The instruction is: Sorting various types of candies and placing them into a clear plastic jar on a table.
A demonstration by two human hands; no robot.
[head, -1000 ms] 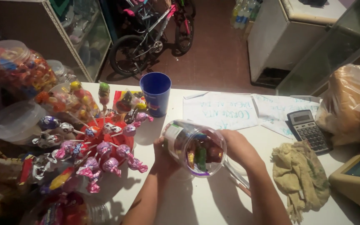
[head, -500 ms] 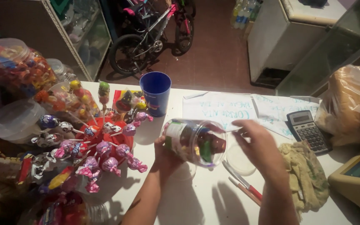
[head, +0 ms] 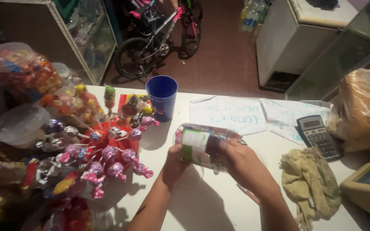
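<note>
Jar: clear plastic jar [head: 205,145] lies tilted on its side, held above the worktop [head: 219,205] between both hands.
Left hand [head: 174,164]: fingers curled under its base.
Right hand [head: 245,164]: fingers wrapped over its mouth end.
Beyond fingers: blue cup [head: 161,97].

1. Right hand [head: 247,164]: 1.0 s ago at the mouth of the clear plastic jar [head: 206,146]; 0.5 s ago lifted off and spread over the desk [head: 219,205] to the right; now back on the jar, wrapped over its right end.
2. Jar: mouth earlier faced the camera with the sweets inside showing; now turned on its side, green-and-white label uppermost.
3. Left hand [head: 174,164]: grip moved from the jar's left side to under its left end.
</note>
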